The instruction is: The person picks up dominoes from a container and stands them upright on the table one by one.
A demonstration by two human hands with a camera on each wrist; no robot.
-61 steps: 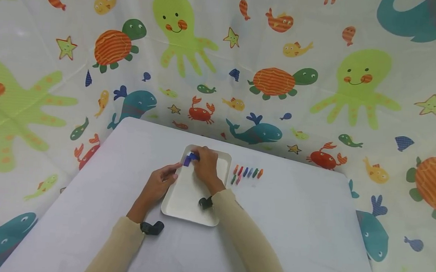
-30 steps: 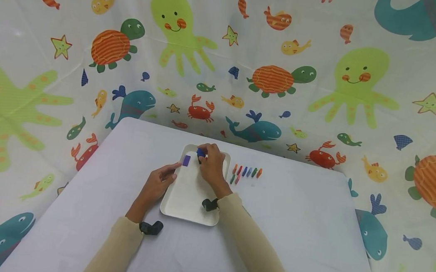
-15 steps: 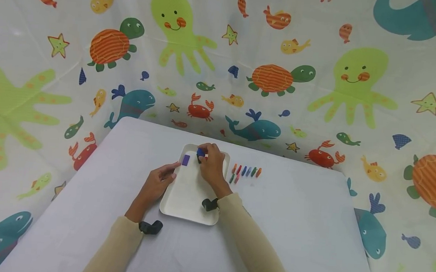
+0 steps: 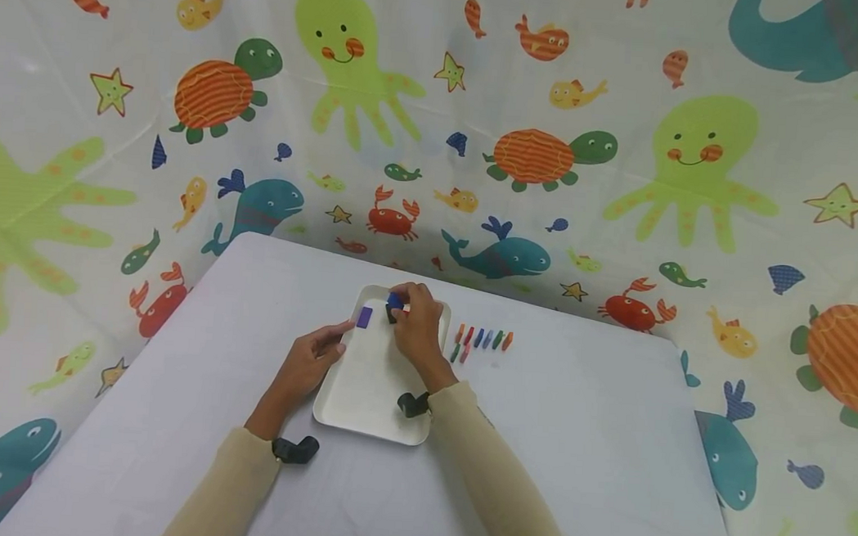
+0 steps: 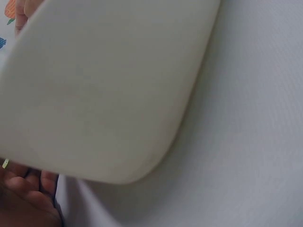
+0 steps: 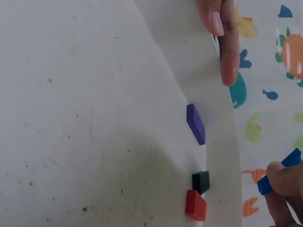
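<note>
My right hand [image 4: 419, 329] pinches a blue domino [image 6: 279, 172] between thumb and fingers, above the far end of a white tray [image 4: 370, 391]. In the head view, a black or very dark green domino [image 4: 391, 313] stands just below it. A red domino [image 6: 195, 205] stands beside the dark one in the right wrist view, mostly hidden by my hand from above. Farther left stands a purple domino [image 4: 364, 317]. My left hand [image 4: 311, 357] holds the tray's left rim, thumb and index finger at the edge near the purple domino.
Right of the tray, several dominoes in orange [image 4: 509, 341], red, blue and green stand in two rows on the white table [image 4: 573, 441]. A curtain [image 4: 422, 136] printed with sea animals hangs behind the table.
My right hand has moved right with the blue domino, away from the purple one, and has stayed there almost still for the last second. My left hand keeps its place on the rim.
</note>
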